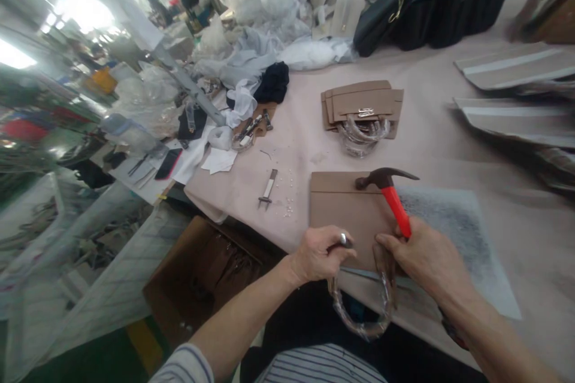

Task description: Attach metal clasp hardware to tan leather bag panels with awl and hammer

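tan panel [341, 209], r hand [426, 254] closed round red hammer [396, 208], l hand [318, 253] pinching metal pc [344, 240], silver fitting [366, 112] unreadable

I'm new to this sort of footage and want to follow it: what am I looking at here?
There is no machine: these are a person's two bare hands, seen in one picture from a camera worn on that person's head, looking forward and down.

The right hand has its grip on a red-handled hammer. The left hand pinches a small piece with a shiny end, mostly hidden by the fingers.

On the table before them lies a flat brown panel; a plastic-wrapped curved handle hangs at its near edge. Farther back are a stack of brown panels and black bags. To the left lies a small pronged tool.
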`<act>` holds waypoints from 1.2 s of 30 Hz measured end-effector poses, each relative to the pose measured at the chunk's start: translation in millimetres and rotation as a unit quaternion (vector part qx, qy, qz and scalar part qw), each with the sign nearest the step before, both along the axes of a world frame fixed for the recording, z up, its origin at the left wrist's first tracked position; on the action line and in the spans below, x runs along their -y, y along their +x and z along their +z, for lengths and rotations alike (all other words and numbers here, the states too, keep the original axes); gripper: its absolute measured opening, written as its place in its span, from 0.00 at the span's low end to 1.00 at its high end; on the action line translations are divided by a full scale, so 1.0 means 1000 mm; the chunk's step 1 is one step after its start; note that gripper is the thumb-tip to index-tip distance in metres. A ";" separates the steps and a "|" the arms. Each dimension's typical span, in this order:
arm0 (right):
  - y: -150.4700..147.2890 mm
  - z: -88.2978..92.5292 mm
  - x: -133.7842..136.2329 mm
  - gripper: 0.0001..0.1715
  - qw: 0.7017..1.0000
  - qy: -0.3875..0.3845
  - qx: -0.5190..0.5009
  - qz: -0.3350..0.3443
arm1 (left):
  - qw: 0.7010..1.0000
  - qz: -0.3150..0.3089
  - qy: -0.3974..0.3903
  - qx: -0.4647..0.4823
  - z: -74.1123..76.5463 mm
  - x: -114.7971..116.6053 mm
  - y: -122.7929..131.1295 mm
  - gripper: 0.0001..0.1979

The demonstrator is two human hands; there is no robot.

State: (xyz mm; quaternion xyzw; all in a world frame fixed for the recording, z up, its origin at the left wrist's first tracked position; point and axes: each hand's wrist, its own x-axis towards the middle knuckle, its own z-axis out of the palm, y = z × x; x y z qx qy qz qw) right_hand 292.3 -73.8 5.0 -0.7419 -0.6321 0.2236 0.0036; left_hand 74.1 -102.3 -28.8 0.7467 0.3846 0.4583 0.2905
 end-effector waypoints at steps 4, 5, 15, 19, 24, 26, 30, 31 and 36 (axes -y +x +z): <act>0.002 -0.004 0.000 0.15 1.000 -0.001 -0.002 -0.006 | 0.999 -0.023 0.045 -0.001 -0.001 0.001 -0.001 0.06; 0.003 -0.005 0.000 0.15 1.000 0.001 -0.005 -0.007 | 0.998 -0.026 0.056 -0.008 -0.001 0.002 -0.002 0.05; 0.001 -0.003 0.000 0.17 1.000 -0.017 0.003 -0.020 | 1.000 0.002 0.010 -0.017 0.007 0.004 -0.002 0.05; 0.002 -0.006 0.002 0.17 1.000 0.001 -0.003 -0.015 | 0.995 -0.060 0.063 -0.050 0.004 0.009 -0.003 0.05; 0.003 -0.010 0.003 0.17 1.000 -0.011 0.002 -0.004 | 0.976 0.097 -0.143 0.129 0.006 0.009 0.001 0.09; 0.003 -0.009 0.003 0.17 1.000 -0.010 0.003 0.001 | 0.979 0.068 -0.151 0.121 0.011 0.007 0.005 0.10; 0.002 -0.007 0.003 0.16 1.000 -0.006 0.004 -0.002 | 0.991 0.035 -0.113 0.060 0.018 0.005 0.011 0.10; 0.002 -0.007 0.003 0.15 1.000 -0.009 0.004 -0.001 | 0.993 0.038 -0.104 0.052 0.018 0.005 0.012 0.10; 0.001 -0.004 0.002 0.15 0.999 -0.033 0.019 0.009 | 0.995 0.034 -0.088 0.038 0.018 0.003 0.014 0.10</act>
